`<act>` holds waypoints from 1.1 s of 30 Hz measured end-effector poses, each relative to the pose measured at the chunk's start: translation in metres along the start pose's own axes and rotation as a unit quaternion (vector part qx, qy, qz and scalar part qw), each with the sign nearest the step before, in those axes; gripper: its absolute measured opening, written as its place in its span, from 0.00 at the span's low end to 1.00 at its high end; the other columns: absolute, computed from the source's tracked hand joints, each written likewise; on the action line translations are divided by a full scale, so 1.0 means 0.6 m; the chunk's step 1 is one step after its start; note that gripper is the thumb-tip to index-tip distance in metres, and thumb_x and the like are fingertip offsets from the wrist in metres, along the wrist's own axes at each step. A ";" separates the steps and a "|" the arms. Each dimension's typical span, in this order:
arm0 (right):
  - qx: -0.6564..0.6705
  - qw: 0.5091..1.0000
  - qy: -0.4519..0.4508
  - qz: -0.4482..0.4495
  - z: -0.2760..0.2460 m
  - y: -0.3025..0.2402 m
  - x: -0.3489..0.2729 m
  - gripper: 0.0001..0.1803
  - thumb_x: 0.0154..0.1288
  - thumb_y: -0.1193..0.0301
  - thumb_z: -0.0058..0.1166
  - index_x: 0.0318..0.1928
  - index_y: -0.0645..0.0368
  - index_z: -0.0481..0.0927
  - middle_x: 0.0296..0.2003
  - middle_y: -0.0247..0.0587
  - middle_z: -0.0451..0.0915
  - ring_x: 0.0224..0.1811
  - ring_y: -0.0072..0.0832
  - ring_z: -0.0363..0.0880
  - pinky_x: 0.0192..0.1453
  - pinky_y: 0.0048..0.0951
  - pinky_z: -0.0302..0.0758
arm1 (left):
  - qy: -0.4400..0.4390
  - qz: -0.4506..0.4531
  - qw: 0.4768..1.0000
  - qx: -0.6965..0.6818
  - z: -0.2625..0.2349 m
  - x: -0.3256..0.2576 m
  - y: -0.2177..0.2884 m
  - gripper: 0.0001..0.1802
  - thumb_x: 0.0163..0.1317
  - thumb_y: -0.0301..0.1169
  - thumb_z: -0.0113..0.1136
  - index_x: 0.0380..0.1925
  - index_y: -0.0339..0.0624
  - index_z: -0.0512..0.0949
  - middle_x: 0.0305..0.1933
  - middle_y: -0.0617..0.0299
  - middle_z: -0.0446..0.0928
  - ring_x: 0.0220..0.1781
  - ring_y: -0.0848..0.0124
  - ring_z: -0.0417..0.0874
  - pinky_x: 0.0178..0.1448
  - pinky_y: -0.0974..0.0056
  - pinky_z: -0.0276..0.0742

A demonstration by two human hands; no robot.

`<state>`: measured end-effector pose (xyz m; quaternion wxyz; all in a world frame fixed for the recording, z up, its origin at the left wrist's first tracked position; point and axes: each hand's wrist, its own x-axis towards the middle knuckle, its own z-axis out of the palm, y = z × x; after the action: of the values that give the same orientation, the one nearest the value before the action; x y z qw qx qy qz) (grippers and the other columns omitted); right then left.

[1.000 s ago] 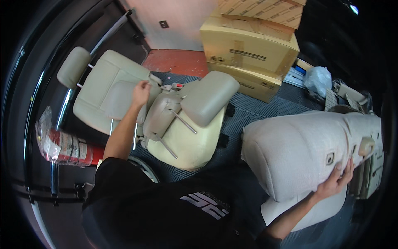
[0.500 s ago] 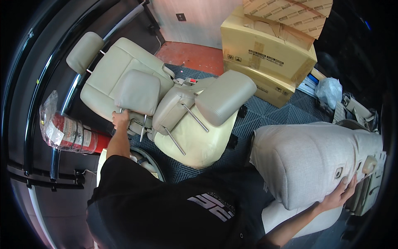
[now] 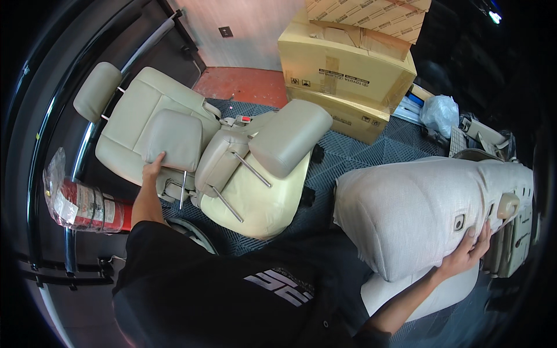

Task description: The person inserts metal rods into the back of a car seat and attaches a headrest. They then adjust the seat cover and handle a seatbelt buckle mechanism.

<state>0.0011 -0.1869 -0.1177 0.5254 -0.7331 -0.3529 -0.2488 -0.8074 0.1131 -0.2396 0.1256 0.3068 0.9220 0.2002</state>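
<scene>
My left hand (image 3: 152,169) is closed on the lower left corner of a beige car headrest (image 3: 176,138), its thumb on the face; the other fingers are partly hidden. One metal post shows under this headrest, which is in front of a beige seat back (image 3: 148,95) lying reclined. My right hand (image 3: 466,253) lies with fingers stretched out on a seat back in light grey cloth (image 3: 400,209), just below a small beige plastic piece (image 3: 509,205). A second loose headrest (image 3: 291,138), its two posts sticking out, rests on a pale yellow seat cushion (image 3: 264,211).
Cardboard boxes (image 3: 345,72) are stacked by the far wall. A red fire extinguisher (image 3: 96,206) wrapped in plastic lies left of my left arm. At the right are a white plastic bag (image 3: 439,116) and assorted parts. Dark ribbed mats (image 3: 371,152) cover the floor.
The view has shifted, moving most things left in the picture. My left thumb has come onto the headrest's face, and that headrest is slightly higher against the seat back. My right hand stays on the grey cloth.
</scene>
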 end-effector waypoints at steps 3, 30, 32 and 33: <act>0.001 1.000 0.008 -0.006 -0.011 0.005 -0.001 0.22 0.74 0.67 0.54 0.61 0.70 0.78 0.63 0.48 0.76 0.72 0.44 0.66 0.76 0.47 0.60 | 0.127 -0.030 0.991 0.039 0.011 -0.056 0.050 0.71 0.37 0.69 0.73 0.74 0.33 0.57 0.72 0.41 0.65 0.75 0.49 0.66 0.76 0.47 0.61; 0.008 1.000 0.013 0.007 -0.020 0.002 0.001 0.22 0.75 0.65 0.54 0.61 0.69 0.78 0.63 0.47 0.76 0.72 0.42 0.66 0.75 0.45 0.61 | -0.172 0.552 0.813 0.065 0.125 -0.502 0.360 0.66 0.42 0.45 0.78 0.78 0.43 0.48 0.78 0.35 0.51 0.81 0.41 0.52 0.81 0.46 0.54; 0.014 1.000 0.007 0.013 -0.015 -0.003 0.002 0.22 0.74 0.66 0.55 0.60 0.69 0.79 0.63 0.47 0.76 0.72 0.42 0.66 0.76 0.45 0.60 | -0.164 0.554 0.802 0.151 0.140 -0.603 0.376 0.64 0.44 0.45 0.77 0.78 0.43 0.50 0.77 0.33 0.55 0.81 0.43 0.53 0.80 0.47 0.57; 0.021 0.999 0.010 0.024 -0.013 0.003 -0.002 0.22 0.74 0.66 0.55 0.60 0.69 0.79 0.64 0.46 0.77 0.73 0.42 0.66 0.76 0.46 0.60 | -0.167 0.537 0.806 0.184 0.148 -0.637 0.383 0.63 0.44 0.44 0.77 0.78 0.43 0.50 0.77 0.32 0.55 0.81 0.43 0.54 0.79 0.48 0.58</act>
<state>0.0018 -0.1949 -0.1176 0.5496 -0.7277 -0.3353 -0.2364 -0.3591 0.0716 -0.1745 0.0918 0.7988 0.5945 0.0081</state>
